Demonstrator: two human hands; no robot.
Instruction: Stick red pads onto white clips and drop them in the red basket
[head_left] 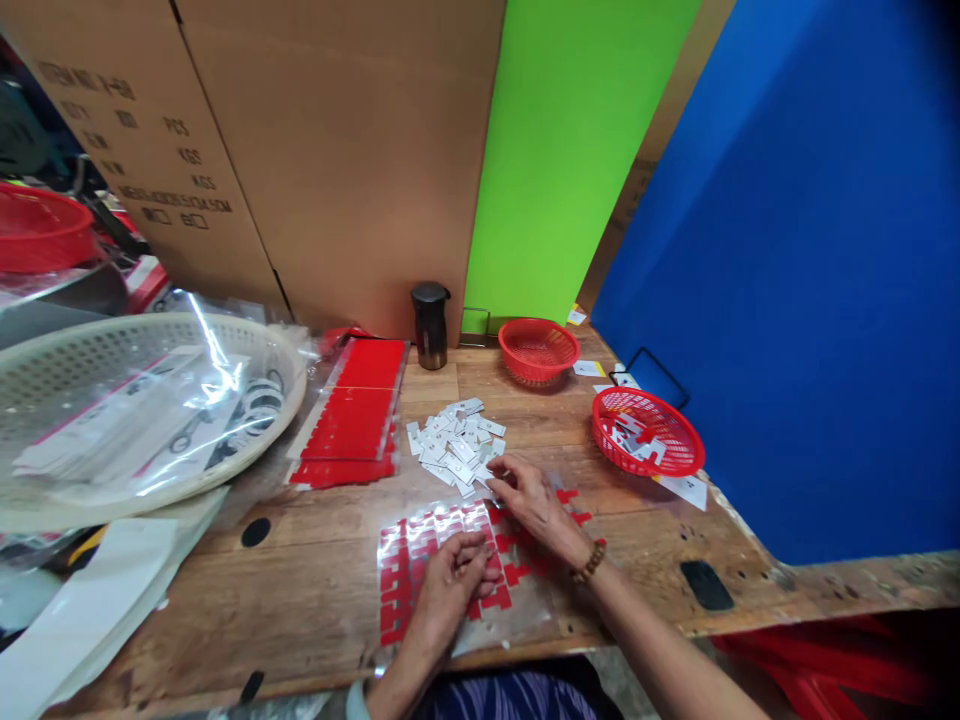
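My right hand (536, 505) reaches to the near edge of a loose pile of small white-grey rectangular plates (454, 440). Its thumb and fingers are closed at the edge of one plate (484, 474). Below it, my left hand (454, 580) rests over a clear sheet of red T-shaped stickers (395, 580). The left fingers are curled in with the thumb against them; whatever they hold, if anything, is too small to make out. More red sticker pieces (517, 572) lie on clear film to the right, partly covered by my right hand and forearm.
A red basket (686, 460) with white and red pieces stands right; another red basket (538, 350) sits behind. Red sheets (352, 400) lie left of the pile, near a dark jug (430, 325). A large cream basket (292, 400) of bagged papers fills the left.
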